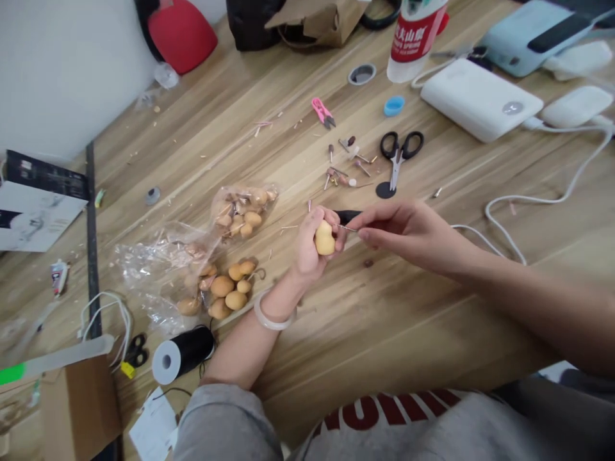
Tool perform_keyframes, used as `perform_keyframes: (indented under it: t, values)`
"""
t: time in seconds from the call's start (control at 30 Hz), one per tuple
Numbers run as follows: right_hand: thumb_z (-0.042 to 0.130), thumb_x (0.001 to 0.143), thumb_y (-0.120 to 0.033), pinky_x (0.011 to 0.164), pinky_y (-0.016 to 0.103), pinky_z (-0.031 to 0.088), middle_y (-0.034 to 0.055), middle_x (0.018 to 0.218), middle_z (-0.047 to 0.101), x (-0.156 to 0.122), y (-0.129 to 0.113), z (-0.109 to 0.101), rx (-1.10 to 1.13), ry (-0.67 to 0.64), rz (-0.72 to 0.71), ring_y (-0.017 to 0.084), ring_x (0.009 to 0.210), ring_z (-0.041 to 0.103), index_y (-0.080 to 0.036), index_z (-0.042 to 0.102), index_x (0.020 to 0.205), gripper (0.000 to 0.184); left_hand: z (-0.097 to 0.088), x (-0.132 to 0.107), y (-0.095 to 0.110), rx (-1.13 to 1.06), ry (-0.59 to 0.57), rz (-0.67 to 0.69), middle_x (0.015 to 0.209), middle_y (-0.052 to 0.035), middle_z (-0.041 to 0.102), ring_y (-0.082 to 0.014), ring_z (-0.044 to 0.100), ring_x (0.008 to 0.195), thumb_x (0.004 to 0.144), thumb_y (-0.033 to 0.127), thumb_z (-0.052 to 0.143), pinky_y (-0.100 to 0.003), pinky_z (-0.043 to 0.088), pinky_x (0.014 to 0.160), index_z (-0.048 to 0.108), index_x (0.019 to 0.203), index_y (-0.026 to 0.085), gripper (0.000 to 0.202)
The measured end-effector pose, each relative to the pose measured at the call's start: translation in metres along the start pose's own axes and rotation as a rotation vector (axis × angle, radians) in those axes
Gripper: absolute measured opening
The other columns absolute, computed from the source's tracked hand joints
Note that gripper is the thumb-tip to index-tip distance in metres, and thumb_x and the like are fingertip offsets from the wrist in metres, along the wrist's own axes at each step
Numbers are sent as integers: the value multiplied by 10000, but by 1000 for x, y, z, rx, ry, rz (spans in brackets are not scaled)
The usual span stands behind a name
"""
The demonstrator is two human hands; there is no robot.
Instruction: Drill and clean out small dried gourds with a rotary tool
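Observation:
My left hand (311, 246) is closed around a small pale-yellow gourd (325, 239), whose smooth rounded side shows between thumb and fingers. My right hand (401, 227) pinches a thin metal bit (348, 228) between thumb and forefinger, its far end close to the left fingertips. Behind the hands shows part of a black, rounded thing (346, 216); I cannot tell whether it is held. Several small grinding bits (336, 176) lie scattered just beyond. More small gourds (222, 286) lie left of my left forearm, some in clear plastic bags (163, 269).
Black-handled scissors (395, 160), pink snips (323, 114) and a blue cap (394, 105) lie farther back. A white power bank (480, 99) with its cable (571, 192) and a bottle (414, 41) stand back right. A black thread spool (185, 354) and cardboard box (79, 410) are at left.

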State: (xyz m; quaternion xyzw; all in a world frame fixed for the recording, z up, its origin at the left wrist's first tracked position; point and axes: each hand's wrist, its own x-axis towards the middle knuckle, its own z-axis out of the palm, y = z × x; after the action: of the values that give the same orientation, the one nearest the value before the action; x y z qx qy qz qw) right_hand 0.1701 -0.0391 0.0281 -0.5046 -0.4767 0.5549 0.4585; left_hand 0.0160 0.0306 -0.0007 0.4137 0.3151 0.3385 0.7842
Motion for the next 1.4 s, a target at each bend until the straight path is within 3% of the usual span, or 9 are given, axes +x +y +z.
perform_keyframes:
  t: [0.17, 0.3, 0.4, 0.5, 0.67, 0.9, 1.07, 1.23, 1.4]
  values:
    - [553, 878, -266, 597, 298, 462, 38, 776, 646, -9, 2, 0, -507, 160, -283, 151, 636, 569, -228, 698, 834, 156, -1, 0, 4, -77, -41, -64, 478, 69, 407, -45, 393, 354, 747, 573, 718, -156, 241, 302, 406, 639, 198, 500]
    - [499, 933, -208, 571, 262, 456, 50, 775, 627, -13, 7, 1, -768, 219, -543, 144, 649, 574, -207, 646, 833, 178, -2, 0, 5, -170, -97, -190, 604, 48, 498, -35, 411, 362, 792, 500, 691, -153, 206, 280, 489, 666, 192, 390]
    - [503, 935, -173, 551, 253, 451, 68, 754, 613, -16, 9, 0, -872, 248, -683, 138, 627, 556, -157, 610, 820, 158, -2, 0, 5, -147, -115, -218, 641, 33, 472, -28, 379, 368, 831, 478, 643, -173, 196, 279, 487, 622, 185, 392]
    - [490, 933, -172, 540, 258, 437, 65, 757, 621, -17, 10, 0, -954, 271, -686, 142, 631, 567, -162, 595, 824, 153, -4, 0, 2, -57, -124, -195, 609, 31, 436, -36, 354, 365, 835, 541, 624, -188, 205, 287, 463, 602, 190, 451]
    - [458, 951, -182, 476, 275, 339, 6, 590, 562, -18, 11, 1, -1033, 260, -706, 130, 516, 493, -182, 593, 804, 199, -10, 2, -2, 101, -151, -129, 599, 24, 455, -56, 365, 379, 821, 646, 595, -212, 222, 291, 455, 631, 212, 494]
    - [467, 952, -156, 486, 281, 331, 25, 589, 589, -20, 10, 1, -1046, 241, -728, 135, 519, 483, -165, 615, 767, 237, -10, 3, -2, 75, -213, -78, 621, 22, 446, -50, 394, 389, 847, 588, 606, -184, 231, 284, 478, 657, 202, 449]
    - [478, 945, -138, 493, 284, 334, 29, 592, 595, -19, 9, 2, -1060, 226, -738, 136, 529, 485, -167, 612, 754, 236, -8, 1, -5, 272, -36, 4, 538, 16, 439, -67, 467, 422, 914, 608, 490, -166, 249, 329, 478, 645, 184, 502]
    - [482, 945, -131, 504, 284, 352, 25, 592, 597, -20, 10, 0, -1092, 231, -761, 134, 535, 502, -173, 607, 748, 237, -4, 0, -4, 104, -117, -73, 548, 26, 488, -63, 481, 419, 876, 570, 578, -154, 257, 313, 504, 658, 182, 452]
    - [490, 929, -122, 494, 297, 348, 16, 593, 585, -19, 14, 0, -1130, 200, -779, 139, 530, 508, -186, 592, 722, 240, -4, -1, -11, 83, -39, 120, 591, 30, 546, -61, 494, 437, 836, 525, 654, -152, 286, 313, 526, 675, 177, 404]
